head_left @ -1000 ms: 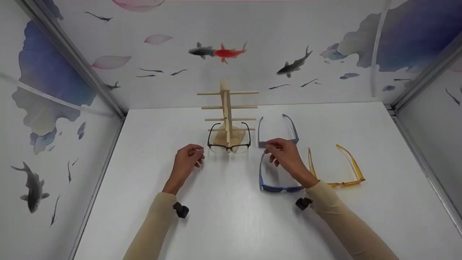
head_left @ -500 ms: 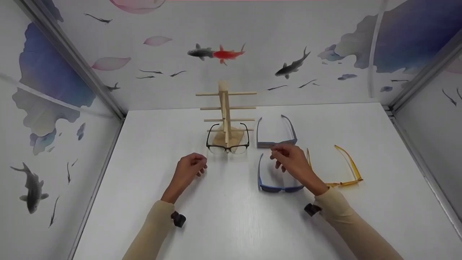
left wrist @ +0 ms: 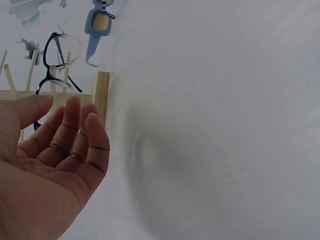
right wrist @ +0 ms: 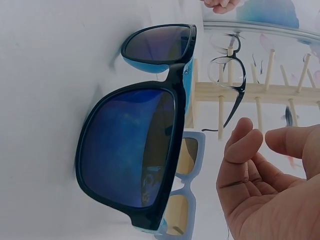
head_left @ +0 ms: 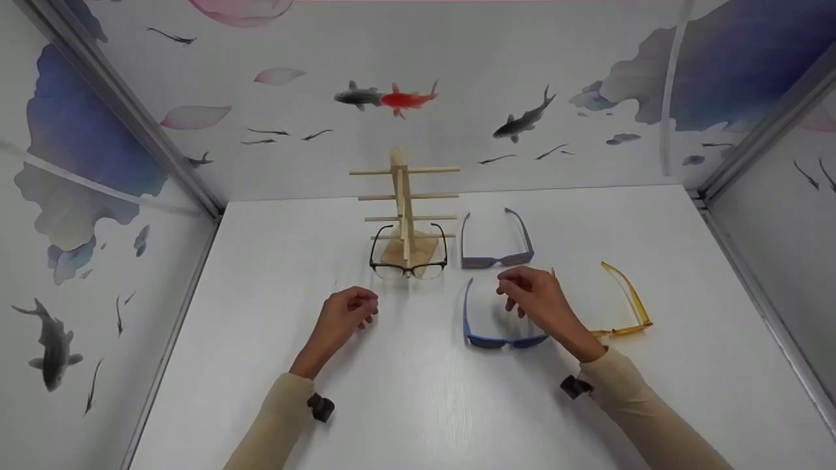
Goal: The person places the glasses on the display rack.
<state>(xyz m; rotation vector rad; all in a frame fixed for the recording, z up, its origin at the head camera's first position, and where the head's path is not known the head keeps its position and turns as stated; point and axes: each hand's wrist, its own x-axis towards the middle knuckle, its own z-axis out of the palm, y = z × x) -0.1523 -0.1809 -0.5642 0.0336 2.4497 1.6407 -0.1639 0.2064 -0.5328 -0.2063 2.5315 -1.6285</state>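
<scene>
Now over the blue sunglasses (head_left: 488,342), right of centre in the head view: right hand (head_left: 537,294), fingers loosely bent, thumb apart, nothing pinched. Left of centre, left hand (head_left: 341,316), relaxed, holding nothing. Up on the stand (head_left: 403,196), mid-frame, black glasses (head_left: 408,269); on the bench (head_left: 418,418) to the right, grey glasses (head_left: 480,262), and, farther right, yellow glasses (head_left: 636,301). For a clean lift, probably best by the temples (head_left: 466,310), off those smudge-prone lenses (right wrist: 122,150); for hanging, temples either side of the stand, lowered level onto the pegs (head_left: 437,196). Pale, squared wood, slim round pegs; glossy mirrored blue, smooth grey, see-through amber.
</scene>
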